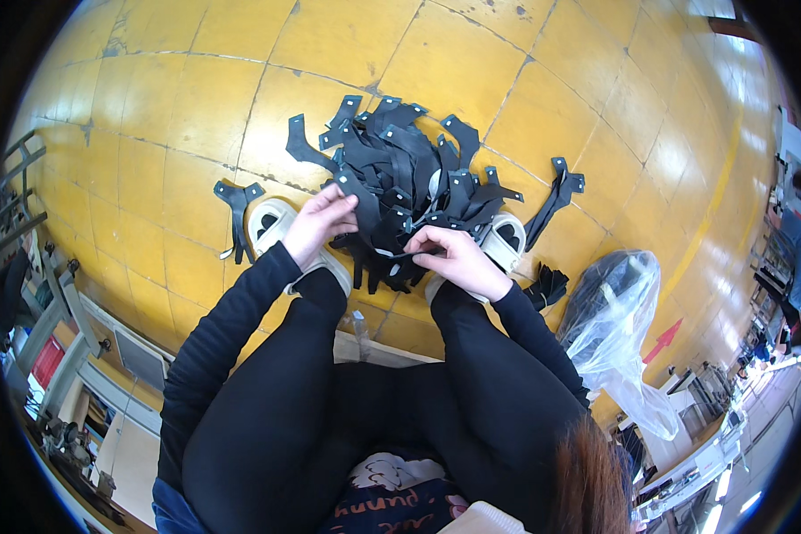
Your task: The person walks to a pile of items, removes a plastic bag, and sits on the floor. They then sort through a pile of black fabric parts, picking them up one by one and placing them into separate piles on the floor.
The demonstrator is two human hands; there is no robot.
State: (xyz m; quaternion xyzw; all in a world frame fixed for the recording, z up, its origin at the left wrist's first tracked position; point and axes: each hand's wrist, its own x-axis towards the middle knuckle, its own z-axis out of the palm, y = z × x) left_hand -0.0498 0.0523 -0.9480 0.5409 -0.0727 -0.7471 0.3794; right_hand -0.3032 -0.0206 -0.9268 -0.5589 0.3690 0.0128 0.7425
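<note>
- Yellow tiled floor point(196, 98) is spreading out underfoot (cracked and scuffed in places).
- Daylight is glaring across its right side.
- Metal racks point(18, 191) are standing at left.

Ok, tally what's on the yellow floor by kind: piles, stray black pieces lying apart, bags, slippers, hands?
Pile of black pieces: 1
Stray black pieces lying apart: 3, left, right, and a small bunch
Clear plastic bag: 1
White slippers: 2, left, right
Hands: 2, left hand, right hand
Total: 9
</note>
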